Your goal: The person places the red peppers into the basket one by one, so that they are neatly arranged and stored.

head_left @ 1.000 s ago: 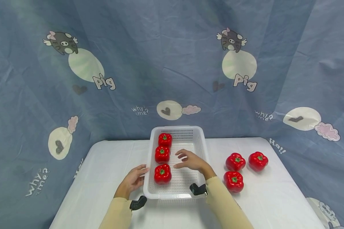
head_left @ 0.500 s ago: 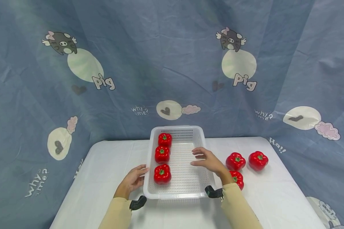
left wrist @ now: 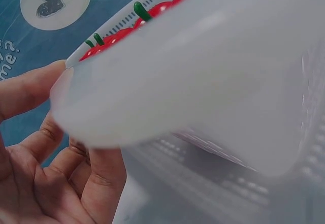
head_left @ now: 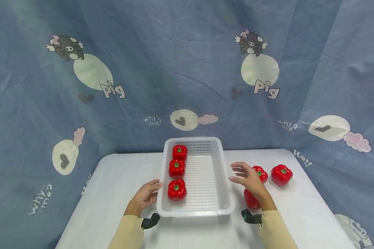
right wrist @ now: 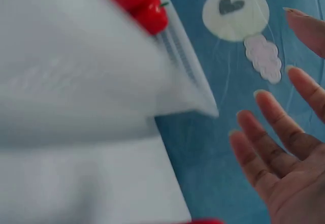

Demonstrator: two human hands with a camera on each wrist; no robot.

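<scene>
Moved rightward, one of the hands [head_left: 250, 180] nears glossy red, green-stemmed peppers [head_left: 263, 174].

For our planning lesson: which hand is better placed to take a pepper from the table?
Likely the right hand: empty and near the loose peppers; the left hand holds the basket.

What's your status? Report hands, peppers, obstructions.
Left hand holds basket. Right hand open, empty. Three peppers in basket, three others on table. Right arm partly covers two.
</scene>
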